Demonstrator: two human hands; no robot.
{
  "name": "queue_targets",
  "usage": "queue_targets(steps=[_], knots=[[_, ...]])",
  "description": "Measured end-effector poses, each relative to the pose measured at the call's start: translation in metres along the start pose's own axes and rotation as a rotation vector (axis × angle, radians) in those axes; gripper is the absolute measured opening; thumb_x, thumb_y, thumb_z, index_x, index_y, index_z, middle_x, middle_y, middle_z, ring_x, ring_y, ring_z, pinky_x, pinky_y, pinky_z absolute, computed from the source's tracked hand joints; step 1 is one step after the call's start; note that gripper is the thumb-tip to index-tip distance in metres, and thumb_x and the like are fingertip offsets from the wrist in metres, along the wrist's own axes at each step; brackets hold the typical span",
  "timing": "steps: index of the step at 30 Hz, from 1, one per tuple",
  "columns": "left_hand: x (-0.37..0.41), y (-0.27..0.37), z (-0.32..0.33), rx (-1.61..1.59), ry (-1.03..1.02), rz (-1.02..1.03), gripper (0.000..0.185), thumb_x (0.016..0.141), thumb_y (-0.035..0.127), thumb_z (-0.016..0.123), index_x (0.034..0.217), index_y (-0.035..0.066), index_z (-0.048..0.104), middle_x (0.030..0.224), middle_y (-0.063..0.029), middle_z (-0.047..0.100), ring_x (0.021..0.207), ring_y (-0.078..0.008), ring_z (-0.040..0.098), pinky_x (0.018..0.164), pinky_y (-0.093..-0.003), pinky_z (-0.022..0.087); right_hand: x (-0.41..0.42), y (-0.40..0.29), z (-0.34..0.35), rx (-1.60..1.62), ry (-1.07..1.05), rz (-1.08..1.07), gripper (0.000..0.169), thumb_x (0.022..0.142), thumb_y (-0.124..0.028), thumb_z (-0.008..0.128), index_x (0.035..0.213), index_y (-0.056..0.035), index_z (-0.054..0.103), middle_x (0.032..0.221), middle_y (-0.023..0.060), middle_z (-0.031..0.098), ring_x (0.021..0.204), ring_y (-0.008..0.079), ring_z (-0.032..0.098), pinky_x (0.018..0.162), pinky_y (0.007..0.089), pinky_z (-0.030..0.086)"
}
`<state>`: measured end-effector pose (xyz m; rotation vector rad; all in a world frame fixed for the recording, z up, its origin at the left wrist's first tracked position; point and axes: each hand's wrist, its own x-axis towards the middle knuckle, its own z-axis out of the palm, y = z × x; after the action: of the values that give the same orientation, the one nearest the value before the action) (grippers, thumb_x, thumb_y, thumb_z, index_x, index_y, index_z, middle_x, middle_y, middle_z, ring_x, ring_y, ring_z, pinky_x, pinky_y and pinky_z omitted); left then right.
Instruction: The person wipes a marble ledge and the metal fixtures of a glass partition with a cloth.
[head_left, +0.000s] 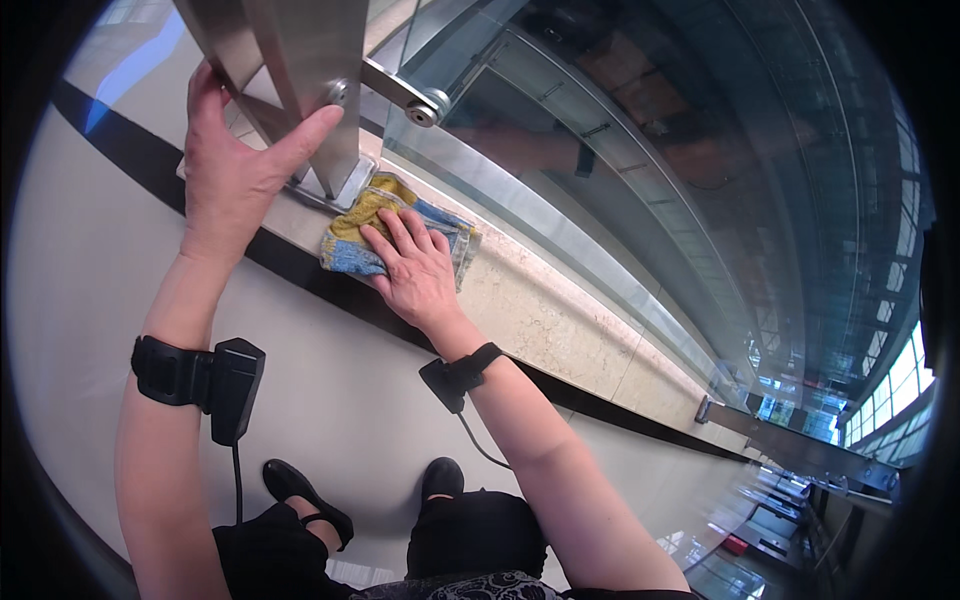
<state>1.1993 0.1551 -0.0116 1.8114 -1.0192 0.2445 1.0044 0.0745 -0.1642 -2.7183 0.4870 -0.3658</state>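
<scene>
My left hand (232, 161) grips a brushed stainless-steel railing post (307, 52), its thumb on the near face by a round bolt and its fingers around the left side. My right hand (414, 264) lies palm down on a blue, yellow and grey cleaning cloth (352, 259), with the fingers spread over it. The crumpled cloth rests on the beige stone ledge (555, 315), against the right side of the post's metal base plate (352, 184). What lies under the cloth is hidden.
A glass panel (480, 176) stands behind the ledge, held to the post by a round metal clamp (424, 112). Farther right rises another metal post (780, 427). A dark band (315, 281) edges the glossy floor (322, 367). Cables hang from both wrist straps.
</scene>
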Motion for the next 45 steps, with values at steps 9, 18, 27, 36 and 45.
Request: queue_targets(steps=[9, 18, 27, 36, 45], knots=[[-0.004, -0.013, 0.01, -0.242, -0.083, -0.131, 0.052, 0.086, 0.01, 0.074, 0.127, 0.0, 0.045, 0.124, -0.0105, 0.053, 0.115, -0.0177, 0.054, 0.105, -0.0303, 0.04, -0.221, 0.141, -0.05, -0.37, 0.221, 0.755, 0.064, 0.079, -0.014, 0.06, 0.142, -0.0124, 0.048, 0.143, 0.0129, 0.046, 0.132, 0.0349, 0.04, 0.104, 0.0474, 0.033], [-0.009, -0.026, 0.012, -0.215, -0.067, -0.118, 0.04, 0.091, 0.016, 0.07, 0.123, 0.002, 0.05, 0.122, -0.0073, 0.052, 0.114, -0.0164, 0.052, 0.105, -0.0296, 0.035, -0.285, 0.265, -0.084, -0.494, 0.218, 1.268, 0.06, 0.094, -0.031, 0.048, 0.148, -0.0068, 0.037, 0.153, 0.0177, 0.036, 0.14, 0.0398, 0.031, 0.112, 0.0504, 0.029], [-0.018, -0.043, 0.015, -0.199, -0.057, -0.02, 0.041, 0.093, 0.015, 0.067, 0.128, 0.003, 0.048, 0.124, -0.0059, 0.05, 0.117, -0.0156, 0.05, 0.106, -0.0297, 0.034, -0.11, 0.163, -0.032, -0.319, 0.22, 0.809, 0.073, 0.086, -0.018, 0.057, 0.151, -0.0051, 0.028, 0.158, 0.02, 0.025, 0.147, 0.0381, 0.02, 0.117, 0.0553, 0.017], [-0.006, -0.033, 0.014, -0.267, -0.133, -0.059, 0.036, 0.096, 0.015, 0.065, 0.126, 0.004, 0.05, 0.124, -0.0036, 0.051, 0.116, -0.0132, 0.05, 0.107, -0.0292, 0.033, 0.011, 0.077, 0.02, -0.121, 0.187, 0.226, 0.064, 0.089, -0.034, 0.053, 0.147, -0.0094, 0.04, 0.155, 0.0126, 0.033, 0.146, 0.0302, 0.025, 0.12, 0.0457, 0.016], [-0.01, -0.019, 0.018, -0.309, -0.037, -0.182, 0.064, 0.085, 0.007, 0.073, 0.136, 0.005, 0.035, 0.132, -0.0083, 0.039, 0.125, -0.0199, 0.043, 0.11, -0.0343, 0.032, -0.128, 0.164, -0.024, -0.386, 0.335, 0.735, 0.06, 0.094, -0.026, 0.051, 0.146, 0.0016, 0.037, 0.152, 0.0246, 0.035, 0.142, 0.0426, 0.029, 0.115, 0.0532, 0.022]])
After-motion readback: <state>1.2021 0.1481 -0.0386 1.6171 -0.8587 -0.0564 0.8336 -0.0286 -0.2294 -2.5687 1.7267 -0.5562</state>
